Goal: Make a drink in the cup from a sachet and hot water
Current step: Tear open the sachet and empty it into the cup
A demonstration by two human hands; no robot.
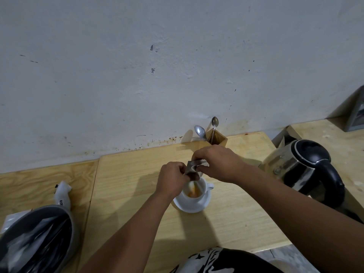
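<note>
Both hands, left (172, 179) & right (217, 162), pinch the sachet (195, 168) over the cup (194, 191), emptying powder w/ orange already inside; next prob. needs kettle (301, 170) for hot water.

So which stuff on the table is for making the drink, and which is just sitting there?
For the drink:
- sachet, held by left hand and right hand over the cup
- cup on its saucer
- kettle
- spoons in the wooden holder, probably for stirring

Just sitting there:
- grey bowl of packets
- white packet
- picture frame
</note>
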